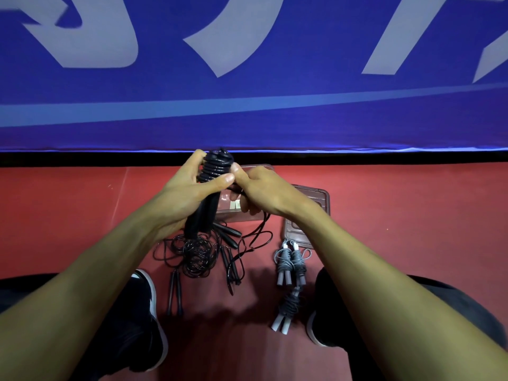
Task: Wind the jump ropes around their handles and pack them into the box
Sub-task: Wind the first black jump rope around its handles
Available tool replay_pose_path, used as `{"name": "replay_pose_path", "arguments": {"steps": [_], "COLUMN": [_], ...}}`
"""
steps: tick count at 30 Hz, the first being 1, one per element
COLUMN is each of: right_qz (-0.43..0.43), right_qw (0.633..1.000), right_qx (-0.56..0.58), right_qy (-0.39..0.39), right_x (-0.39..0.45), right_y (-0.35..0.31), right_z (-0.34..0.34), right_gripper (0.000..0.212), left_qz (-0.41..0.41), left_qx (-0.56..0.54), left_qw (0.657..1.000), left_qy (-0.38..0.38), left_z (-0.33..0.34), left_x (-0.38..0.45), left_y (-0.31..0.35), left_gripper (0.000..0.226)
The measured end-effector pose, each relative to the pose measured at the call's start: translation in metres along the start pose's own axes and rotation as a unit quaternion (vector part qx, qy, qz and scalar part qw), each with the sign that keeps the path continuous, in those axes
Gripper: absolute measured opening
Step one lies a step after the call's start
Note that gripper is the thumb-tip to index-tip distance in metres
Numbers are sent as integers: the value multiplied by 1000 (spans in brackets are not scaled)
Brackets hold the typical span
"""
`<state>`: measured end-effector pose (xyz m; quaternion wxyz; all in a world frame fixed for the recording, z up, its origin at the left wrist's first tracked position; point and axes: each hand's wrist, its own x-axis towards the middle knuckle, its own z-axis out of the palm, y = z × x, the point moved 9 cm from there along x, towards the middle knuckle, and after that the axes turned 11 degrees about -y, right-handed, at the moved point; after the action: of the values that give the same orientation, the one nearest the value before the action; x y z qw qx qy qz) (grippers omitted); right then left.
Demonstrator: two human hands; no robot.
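Black rope handles (203, 210), wound with coils at their upper end, are gripped at frame centre by the left hand (184, 193), fingers and thumb curled round them. Just to the right, the rope's loose strand (258, 229) is pinched by the right hand (261, 193). Behind both hands, a clear box (316, 199) lies on the red floor (412, 215), perhaps open. Below, tangled black ropes (198, 254) and wound grey ropes (291, 262) are seen.

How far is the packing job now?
Done: three grey ropes lie wound on the floor. In hand: the left hand grips a black rope while the right hand winds its cord. Left: loose black ropes, and packing all into the box.
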<state>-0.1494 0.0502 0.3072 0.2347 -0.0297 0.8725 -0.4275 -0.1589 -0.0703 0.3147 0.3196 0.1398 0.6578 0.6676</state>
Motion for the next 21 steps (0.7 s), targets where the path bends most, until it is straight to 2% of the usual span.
{"name": "replay_pose_path", "arguments": {"steps": [2,7,10,13,17,21], "right_qz": [8,9,5,-2,-1,0], "right_qw": [1000,1000,1000,1000,1000,1000], "right_qx": [-7,-11,-7,0,1,-14], "right_qy": [-5,-13,-2,13,21,21], "right_x": [2,1,1,2,0,1], "right_y": [2,2,-1,-3,-1,2], "right_z": [2,3,0,-6,-8,-7], "right_gripper": [77,64,59,57,54,58], "left_qz": [-16,-24,-14,-12,-29,-33], "left_qx": [8,50,34,-42,-79,-7], "left_qw": [1000,998,999,999,996,998], "left_qy": [-2,16,20,-10,-43,-48], "left_z": [0,-1,-1,6,11,11], "left_x": [0,3,3,3,3,5], "left_y": [-5,-10,-10,-9,-14,-14], "left_gripper": [49,30,42,51,37,27]}}
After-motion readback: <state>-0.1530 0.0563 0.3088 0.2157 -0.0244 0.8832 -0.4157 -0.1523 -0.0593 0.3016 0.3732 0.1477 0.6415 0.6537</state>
